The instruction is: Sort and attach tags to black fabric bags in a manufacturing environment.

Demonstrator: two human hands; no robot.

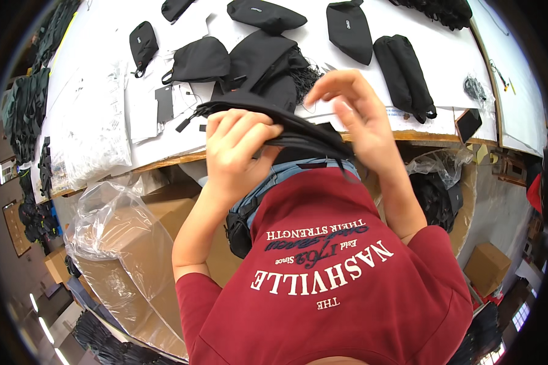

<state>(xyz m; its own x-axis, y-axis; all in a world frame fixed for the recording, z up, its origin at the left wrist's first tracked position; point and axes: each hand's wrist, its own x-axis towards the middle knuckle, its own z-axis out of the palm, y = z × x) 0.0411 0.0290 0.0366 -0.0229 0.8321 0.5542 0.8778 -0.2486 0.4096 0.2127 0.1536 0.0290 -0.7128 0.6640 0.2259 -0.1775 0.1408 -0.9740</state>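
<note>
Pouch [307, 129] — in left hand [232, 146], beside right hand [366, 125]

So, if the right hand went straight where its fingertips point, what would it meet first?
Probably the black fabric in the left hand: the right hand curls its fingers left, toward it. Depth is unclear; it might pass above.

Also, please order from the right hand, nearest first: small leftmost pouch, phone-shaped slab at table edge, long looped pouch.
1. Long looped pouch, right of the right hand.
2. Phone-shaped slab, farther right.
3. Small leftmost pouch, far left.
</note>
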